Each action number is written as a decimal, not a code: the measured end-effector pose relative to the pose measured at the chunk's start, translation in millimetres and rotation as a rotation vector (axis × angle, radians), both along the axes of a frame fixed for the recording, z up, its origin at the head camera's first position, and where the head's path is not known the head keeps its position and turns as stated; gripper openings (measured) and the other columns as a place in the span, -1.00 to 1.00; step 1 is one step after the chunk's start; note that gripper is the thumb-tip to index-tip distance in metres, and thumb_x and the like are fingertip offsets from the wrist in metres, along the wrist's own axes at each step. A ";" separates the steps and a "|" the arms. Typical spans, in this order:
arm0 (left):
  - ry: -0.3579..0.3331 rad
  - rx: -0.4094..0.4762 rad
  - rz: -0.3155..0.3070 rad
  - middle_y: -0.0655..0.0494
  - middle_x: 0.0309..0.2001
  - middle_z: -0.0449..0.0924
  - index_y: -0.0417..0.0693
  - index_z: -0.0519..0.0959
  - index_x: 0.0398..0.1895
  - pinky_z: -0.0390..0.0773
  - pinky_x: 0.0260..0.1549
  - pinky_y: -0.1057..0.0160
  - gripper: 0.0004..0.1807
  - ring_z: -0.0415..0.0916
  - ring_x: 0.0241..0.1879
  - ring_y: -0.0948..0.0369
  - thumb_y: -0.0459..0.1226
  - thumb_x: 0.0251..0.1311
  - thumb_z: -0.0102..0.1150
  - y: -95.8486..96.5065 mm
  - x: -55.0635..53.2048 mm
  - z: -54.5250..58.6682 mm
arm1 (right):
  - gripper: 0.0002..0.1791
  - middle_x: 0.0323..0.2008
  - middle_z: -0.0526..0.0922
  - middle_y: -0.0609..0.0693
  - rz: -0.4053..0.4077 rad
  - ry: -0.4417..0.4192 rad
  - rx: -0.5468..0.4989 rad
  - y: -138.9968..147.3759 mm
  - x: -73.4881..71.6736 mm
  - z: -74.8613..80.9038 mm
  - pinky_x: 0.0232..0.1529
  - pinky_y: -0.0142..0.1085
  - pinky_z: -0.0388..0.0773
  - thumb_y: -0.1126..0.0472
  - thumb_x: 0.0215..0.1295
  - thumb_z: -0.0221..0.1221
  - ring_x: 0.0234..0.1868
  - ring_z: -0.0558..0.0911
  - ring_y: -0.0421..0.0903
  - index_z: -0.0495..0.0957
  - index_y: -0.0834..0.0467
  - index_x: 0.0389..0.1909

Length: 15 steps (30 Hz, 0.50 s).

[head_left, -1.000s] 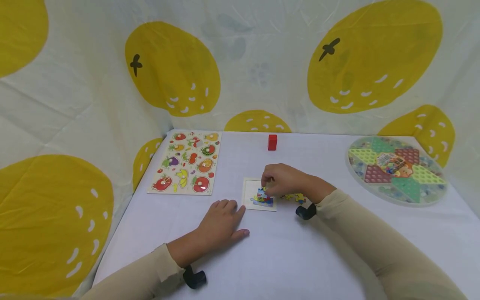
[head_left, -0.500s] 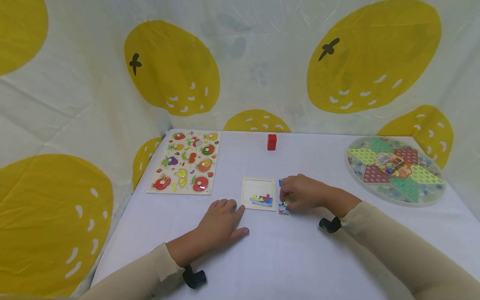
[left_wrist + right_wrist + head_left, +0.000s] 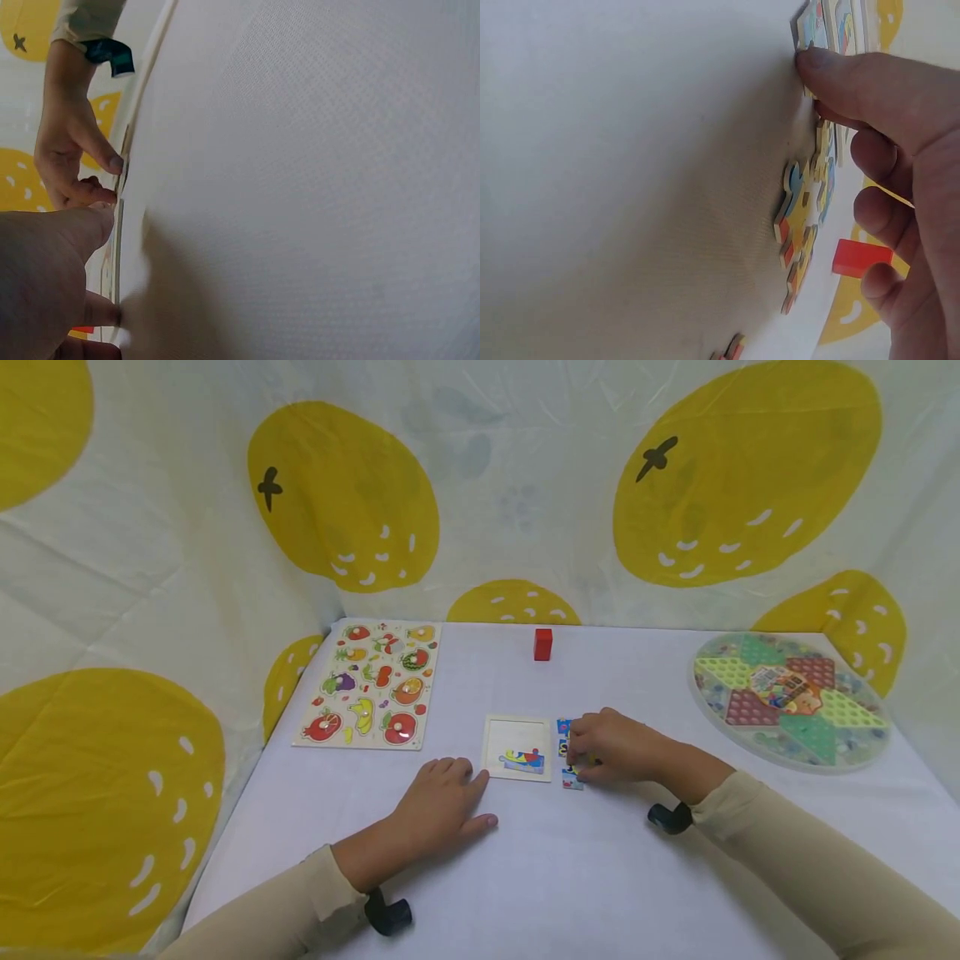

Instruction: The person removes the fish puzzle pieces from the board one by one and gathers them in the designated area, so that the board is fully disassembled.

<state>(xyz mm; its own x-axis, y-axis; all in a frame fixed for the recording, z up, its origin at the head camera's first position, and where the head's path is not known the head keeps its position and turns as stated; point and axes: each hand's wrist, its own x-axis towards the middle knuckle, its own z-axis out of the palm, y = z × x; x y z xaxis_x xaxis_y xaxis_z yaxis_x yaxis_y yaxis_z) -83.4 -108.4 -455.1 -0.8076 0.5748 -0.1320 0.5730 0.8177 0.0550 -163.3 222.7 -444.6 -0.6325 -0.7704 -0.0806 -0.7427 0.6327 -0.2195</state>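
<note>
A small square puzzle board with a pale frame lies mid-table in the head view; a few joined jigsaw pieces sit along its near side. My left hand rests on the cloth with fingers extended, index fingertip at the board's near left corner. Just right of the board, my right hand pinches a light-blue jigsaw piece between thumb and index finger, at the table surface. More loose jigsaw pieces lie beside and beneath this hand, partly hidden in the head view.
A fruit peg puzzle lies at the back left. The red block stands at the back. A round Chinese checkers board is on the right. Patterned fabric hangs behind the white-covered table.
My right hand has moved from over the board to its right, taking a light-blue jigsaw piece out onto the cloth; lately it shifted slightly further right. The left hand stays put.
</note>
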 end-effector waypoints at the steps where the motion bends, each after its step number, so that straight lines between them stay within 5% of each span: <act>1: 0.001 0.001 0.001 -0.03 0.28 0.55 0.07 0.52 0.53 0.41 0.39 -0.12 -0.15 0.46 0.31 0.01 0.37 0.38 0.15 0.1 -0.1 0.3 | -0.77 -0.24 0.62 -0.31 0.008 0.011 -0.003 0.6 0.4 0.0 -0.04 -0.20 0.51 0.03 0.23 0.57 -0.14 0.54 -0.29 0.84 -0.13 -0.11; 15: 0.000 -0.008 0.000 -0.04 0.28 0.56 0.05 0.52 0.53 0.42 0.38 -0.12 -0.14 0.46 0.31 0.01 0.37 0.36 0.17 1.2 -0.3 -0.8 | -0.71 -0.26 0.65 -0.25 0.111 0.140 -0.059 5.7 9.1 0.7 -0.10 -0.24 0.50 0.10 0.23 0.57 -0.19 0.53 -0.27 0.87 -0.07 -0.01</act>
